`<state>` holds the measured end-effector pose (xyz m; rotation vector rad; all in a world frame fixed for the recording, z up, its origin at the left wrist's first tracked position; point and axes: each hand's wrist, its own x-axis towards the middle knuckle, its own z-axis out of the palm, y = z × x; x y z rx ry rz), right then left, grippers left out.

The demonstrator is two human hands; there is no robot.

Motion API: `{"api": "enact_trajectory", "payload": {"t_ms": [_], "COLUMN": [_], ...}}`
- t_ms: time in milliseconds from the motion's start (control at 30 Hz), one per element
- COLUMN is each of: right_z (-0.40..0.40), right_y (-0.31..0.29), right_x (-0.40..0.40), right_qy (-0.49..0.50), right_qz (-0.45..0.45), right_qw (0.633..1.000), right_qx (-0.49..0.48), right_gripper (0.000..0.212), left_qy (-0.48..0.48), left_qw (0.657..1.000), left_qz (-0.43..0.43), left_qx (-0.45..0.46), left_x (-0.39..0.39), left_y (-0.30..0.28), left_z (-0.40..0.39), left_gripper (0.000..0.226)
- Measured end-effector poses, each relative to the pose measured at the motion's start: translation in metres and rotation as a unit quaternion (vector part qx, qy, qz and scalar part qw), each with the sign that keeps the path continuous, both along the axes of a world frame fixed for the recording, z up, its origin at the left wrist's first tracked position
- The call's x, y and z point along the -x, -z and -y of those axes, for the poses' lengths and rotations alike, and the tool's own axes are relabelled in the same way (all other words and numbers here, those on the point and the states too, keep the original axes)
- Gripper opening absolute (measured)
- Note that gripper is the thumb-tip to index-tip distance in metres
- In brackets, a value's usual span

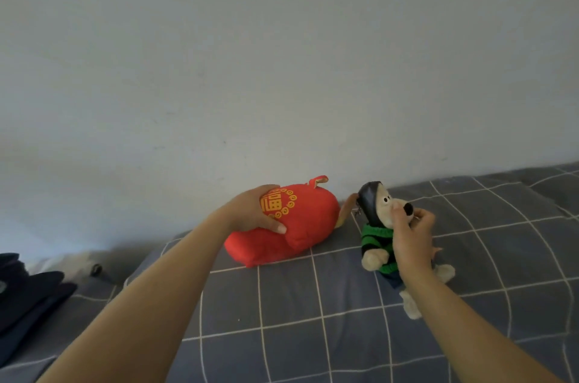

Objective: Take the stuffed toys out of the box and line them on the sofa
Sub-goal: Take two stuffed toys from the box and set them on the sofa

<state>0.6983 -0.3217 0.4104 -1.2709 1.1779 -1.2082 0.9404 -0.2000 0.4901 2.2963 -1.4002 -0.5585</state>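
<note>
Pale grey wall at back; below it a sofa surface under a grey cover with white grid lines, running against the wall.

Item 1: red stuffed toy with a gold emblem, lying on its side on the cover, close to the wall. Left hand holds its left end, thumb curled over the front, fingers over the top.

Item 2: beige dog toy in a green sweater, sitting upright just right of item 1, near but apart. Right hand in front of it, fingertips pinched at its muzzle.

Item 3: dark folded fabric at far left, off the cover.

Progress: two toys out and side by side, apparently being straightened. Box not in view; how many toys remain cannot be told.

Room: open cover stretches right of the dog for more of the row. Cover's left edge lies just beyond the red toy, so little room that way.
</note>
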Motion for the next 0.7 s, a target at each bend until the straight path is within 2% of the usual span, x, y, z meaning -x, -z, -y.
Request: {"api": "enact_trajectory", "payload": {"t_ms": [67,133,200,300,400,533,600,700], "right_z": [0.003,0.006,0.008,0.01,0.015,0.017,0.019,0.02], "right_y": [0.0,0.0,0.002,0.004,0.006,0.007,0.007,0.006], "right_x": [0.002,0.002,0.001,-0.001,-0.002,-0.007,-0.007,-0.007], "right_qy": [-0.004,-0.006,-0.013,-0.037,-0.058,-0.065,-0.061,-0.083], "right_qz": [0.008,0.016,0.019,0.019,-0.015,-0.083,-0.101,-0.126], "right_qw": [1.0,1.0,1.0,0.999,0.997,0.991,0.989,0.985], "right_qx": [-0.01,-0.008,-0.005,0.022,0.057,0.083,0.089,0.082], "right_gripper": [0.038,0.04,0.037,0.027,0.035,0.034,0.03,0.031], "left_qy": [-0.009,-0.019,-0.024,-0.027,-0.065,-0.087,-0.092,-0.057], "left_qw": [0.993,0.963,0.94,0.956,0.972,0.968,0.964,0.953], "left_qz": [0.108,0.264,0.335,0.291,0.225,0.236,0.245,0.254], "left_qx": [0.043,0.06,0.053,-0.016,0.009,0.008,0.056,0.157], "left_x": [-0.003,-0.003,-0.004,-0.002,-0.002,0.006,0.023,0.061], "left_y": [-0.01,-0.019,-0.012,0.027,0.053,0.05,0.05,0.063], "left_z": [0.003,0.008,0.013,0.016,0.022,0.03,0.034,0.04], "left_gripper": [0.105,0.107,0.109,0.103,0.096,0.095,0.09,0.071]}}
